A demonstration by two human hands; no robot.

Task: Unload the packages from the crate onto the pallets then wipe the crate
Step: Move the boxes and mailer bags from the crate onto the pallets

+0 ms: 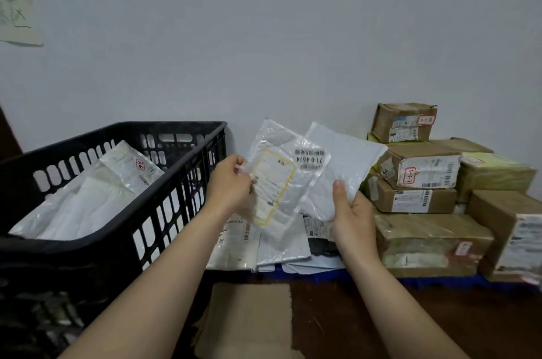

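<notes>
Right of the crate, flat mailers beside stacked boxes.

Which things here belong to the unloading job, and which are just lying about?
Job: black slotted plastic crate; white plastic mailers inside it; clear label-fronted mailer held by left hand; plain white padded mailer held by right hand; blue pallet.
Lying about: flat brown cardboard sheet on floor; paper notes on wall.

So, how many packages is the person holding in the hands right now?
2. The left hand pinches a clear labelled bag; the right hand holds a plain white mailer, partly behind it. Another thin one could be hidden between them.
</notes>
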